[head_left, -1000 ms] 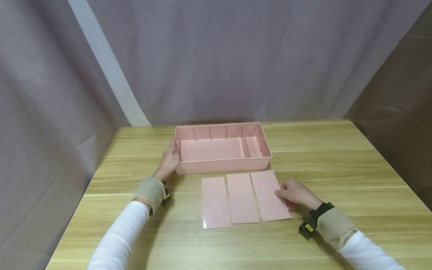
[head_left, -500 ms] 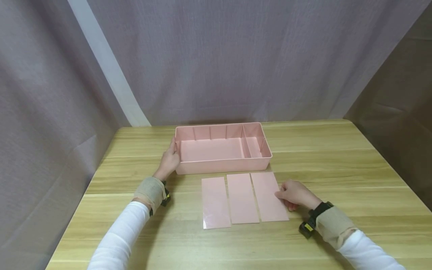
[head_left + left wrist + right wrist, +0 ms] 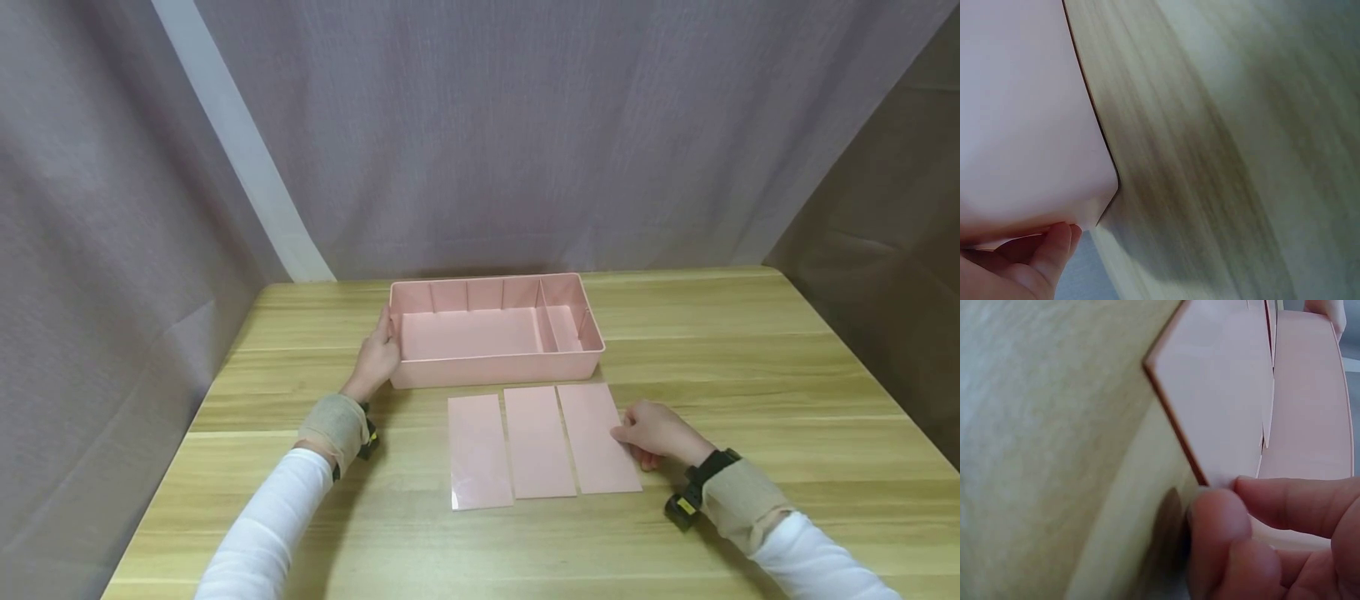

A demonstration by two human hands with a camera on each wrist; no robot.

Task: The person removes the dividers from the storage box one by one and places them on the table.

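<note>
Wooden table [image 3: 750,350], light grain. A pink tray [image 3: 495,368] with one inner partition sits on it toward the far edge. Three flat pink panels [image 3: 536,442] lie side by side just before the tray.

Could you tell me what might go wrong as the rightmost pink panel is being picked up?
The right hand pinches only the edge of the rightmost panel, so the thin sheet may slip. It lies right beside the middle panel and could nudge it. The left hand merely steadies the pink tray, which might slide.
</note>
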